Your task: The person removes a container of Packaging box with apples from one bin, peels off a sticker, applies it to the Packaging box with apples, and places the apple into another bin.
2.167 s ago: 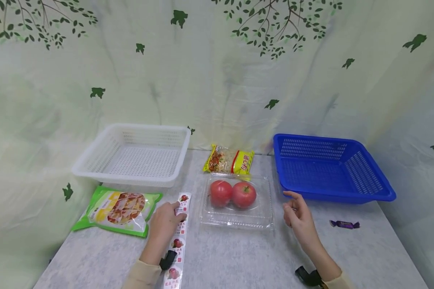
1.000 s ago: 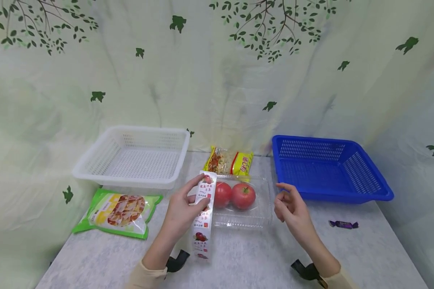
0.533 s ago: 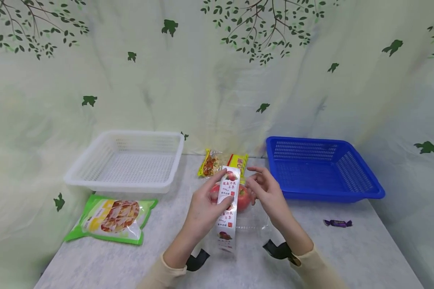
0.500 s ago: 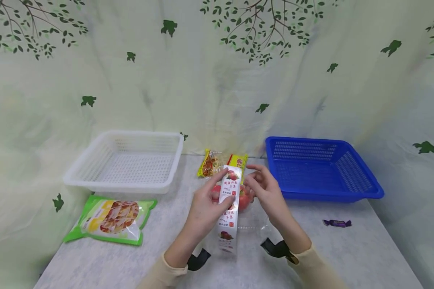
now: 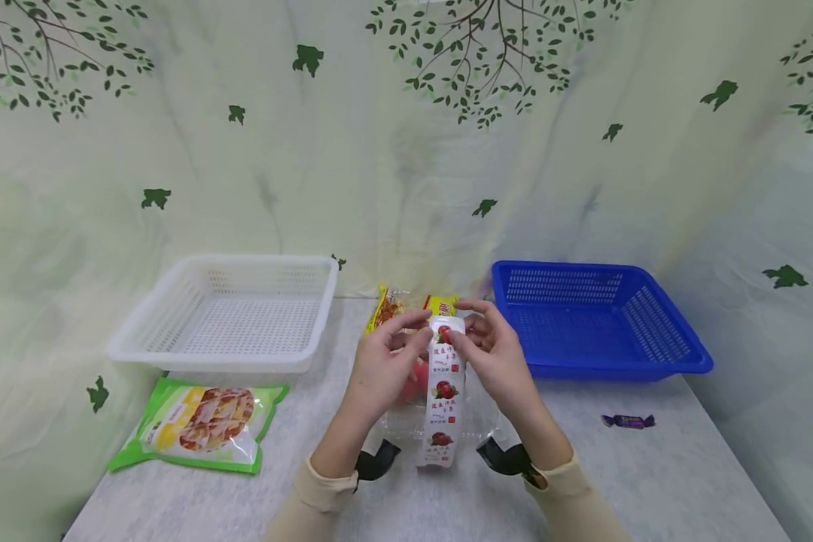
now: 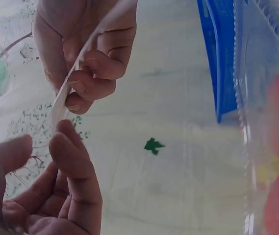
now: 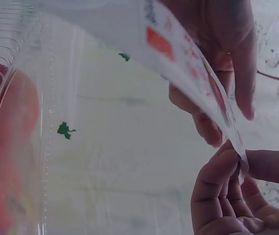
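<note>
A white strip of apple stickers (image 5: 443, 410) hangs above the table. My right hand (image 5: 504, 365) pinches its upper end between thumb and fingers, also seen closely in the right wrist view, where the strip (image 7: 183, 63) bends. My left hand (image 5: 377, 373) is beside that end; in the left wrist view its index fingertip comes right up to the strip (image 6: 59, 108), while the thumb stands apart from it. Beneath the hands lies a clear plastic clamshell box (image 5: 403, 423) with red apples (image 5: 416, 382), partly hidden by the strip and hands.
A white basket (image 5: 305, 354) stands back left, a blue basket (image 5: 603, 367) back right. A green food bag (image 5: 206, 425) lies at left, a purple-wrapped candy (image 5: 628, 421) at right. Behind the box is a yellow food packet (image 5: 382, 307). A leaf-patterned curtain (image 5: 379, 150) closes off the back.
My left hand lifted the sticker strip from the table and carried it right, over the apples. My right hand came in and took its upper end; the left thumb has come off it.
</note>
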Demonstrator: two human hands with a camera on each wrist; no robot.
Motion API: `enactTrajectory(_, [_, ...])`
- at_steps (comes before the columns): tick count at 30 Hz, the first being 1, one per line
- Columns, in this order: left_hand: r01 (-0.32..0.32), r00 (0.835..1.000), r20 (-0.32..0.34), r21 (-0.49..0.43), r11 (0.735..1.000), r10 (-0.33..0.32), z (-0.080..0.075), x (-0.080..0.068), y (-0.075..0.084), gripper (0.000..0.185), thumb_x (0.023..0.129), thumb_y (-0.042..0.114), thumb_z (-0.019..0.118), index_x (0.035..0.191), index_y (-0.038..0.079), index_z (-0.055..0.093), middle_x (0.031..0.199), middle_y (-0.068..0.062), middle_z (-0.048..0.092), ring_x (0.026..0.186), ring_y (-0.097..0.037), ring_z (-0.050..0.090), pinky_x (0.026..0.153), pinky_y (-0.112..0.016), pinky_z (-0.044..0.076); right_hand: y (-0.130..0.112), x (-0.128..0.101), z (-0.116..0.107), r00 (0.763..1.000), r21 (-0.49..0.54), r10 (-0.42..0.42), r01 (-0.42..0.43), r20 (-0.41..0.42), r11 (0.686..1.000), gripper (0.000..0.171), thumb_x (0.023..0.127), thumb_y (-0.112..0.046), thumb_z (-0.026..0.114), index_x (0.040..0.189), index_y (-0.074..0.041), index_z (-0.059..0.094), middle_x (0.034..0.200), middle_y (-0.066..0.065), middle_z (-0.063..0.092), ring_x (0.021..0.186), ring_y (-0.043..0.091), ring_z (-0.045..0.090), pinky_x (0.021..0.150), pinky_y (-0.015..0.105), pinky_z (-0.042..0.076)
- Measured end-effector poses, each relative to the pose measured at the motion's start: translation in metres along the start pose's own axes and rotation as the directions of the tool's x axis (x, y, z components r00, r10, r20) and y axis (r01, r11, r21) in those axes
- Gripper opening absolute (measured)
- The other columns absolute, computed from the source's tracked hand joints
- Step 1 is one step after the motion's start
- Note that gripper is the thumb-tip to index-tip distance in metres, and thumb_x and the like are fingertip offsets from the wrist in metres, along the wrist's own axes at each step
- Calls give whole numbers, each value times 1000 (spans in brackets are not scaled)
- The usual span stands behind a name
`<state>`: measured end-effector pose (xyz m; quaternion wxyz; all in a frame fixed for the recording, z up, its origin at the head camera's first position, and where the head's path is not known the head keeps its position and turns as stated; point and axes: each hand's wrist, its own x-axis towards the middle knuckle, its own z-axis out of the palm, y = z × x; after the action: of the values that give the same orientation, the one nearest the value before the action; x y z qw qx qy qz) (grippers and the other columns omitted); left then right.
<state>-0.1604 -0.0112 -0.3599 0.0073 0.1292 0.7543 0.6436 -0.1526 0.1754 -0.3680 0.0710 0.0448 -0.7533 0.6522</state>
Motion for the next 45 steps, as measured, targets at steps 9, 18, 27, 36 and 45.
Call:
enactTrajectory(9, [129,991,-13,-155,979,-133,-13,7,-8,19,102,21,72,110,4,76,81,-11,68,66,-19,61,55,-23,54,3,-6,6,997,-58,-25,29,71,998,39,103,-11,69,140,-15,60,106,17,66,92,23,69,76,29,62])
enactTrajectory(18, [159,987,25,-193,968,-157,-19,7,-9,17,102,17,71,106,1,74,76,-3,64,66,-17,58,58,-23,52,5,-8,13,991,-86,-73,83,110,993,32,103,-12,69,134,-16,63,104,16,65,94,26,66,82,28,61])
enactTrajectory(27, [229,972,119,-256,939,-205,-16,6,-12,21,103,19,70,110,0,73,72,-1,63,58,-15,57,57,-28,54,3,-11,13,982,-122,-135,151,130,981,28,103,-13,70,131,-14,68,96,10,65,86,21,60,80,27,58])
enactTrajectory(36, [301,952,154,-308,902,-265,-14,6,-12,19,103,21,69,108,3,72,70,1,59,55,-12,56,52,-26,53,6,-11,12,969,-165,-204,226,141,960,23,102,-14,72,124,-16,74,88,3,60,77,14,49,67,23,46])
enactTrajectory(45, [327,943,172,-335,884,-284,-14,6,-12,16,104,19,67,105,5,73,71,0,59,61,-11,55,53,-24,51,8,-10,12,952,-206,-262,292,158,934,16,102,-12,71,117,-17,76,85,2,61,71,13,48,61,24,41])
